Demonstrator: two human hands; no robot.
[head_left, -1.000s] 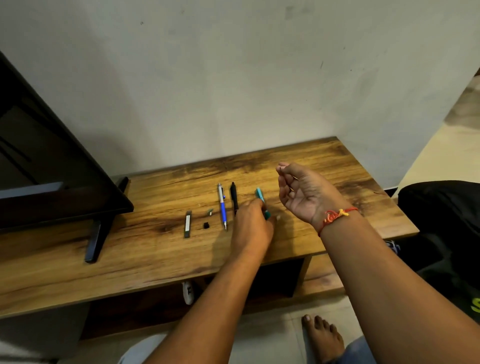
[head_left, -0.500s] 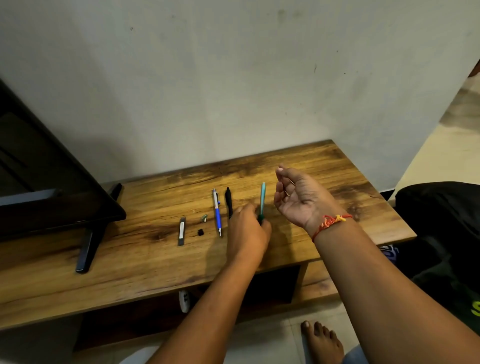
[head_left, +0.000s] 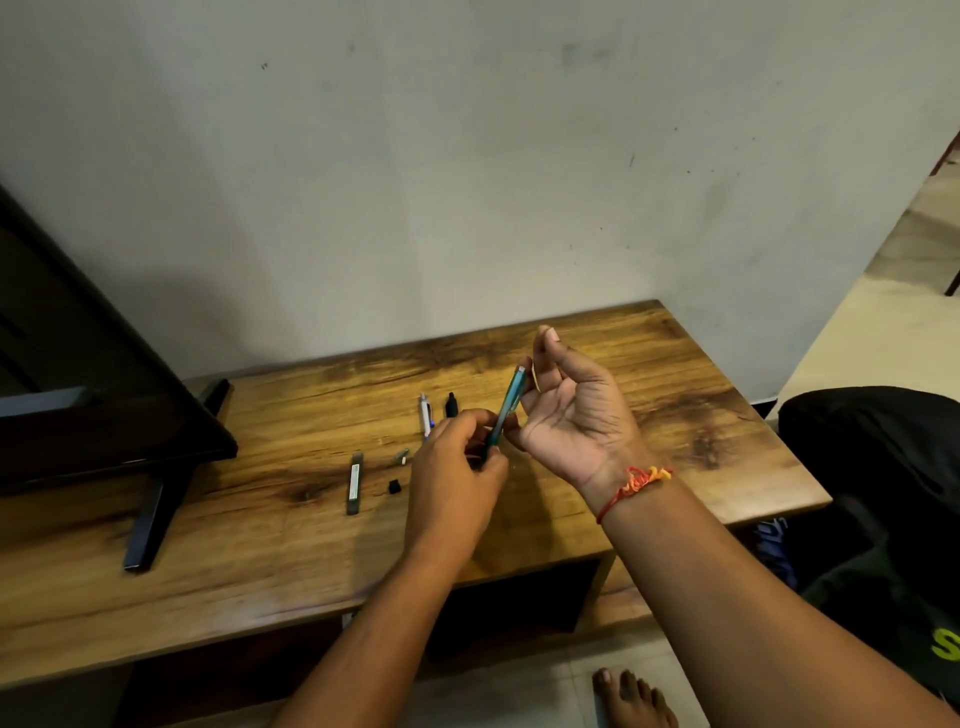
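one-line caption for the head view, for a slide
Left hand grips a teal pen by its lower end beside the cupped right hand, above a wooden table.

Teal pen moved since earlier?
Yes. The teal pen lay on the table beside the black pen; now the left hand holds it raised, toward the right hand.

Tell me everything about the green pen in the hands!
The teal pen is slim and looks plastic, with a pale tip at its top end. It is tilted, lifted above the wooden table. The left hand pinches its lower part. Its upper end lies close against the fingers of the right hand; whether they grip it is unclear.
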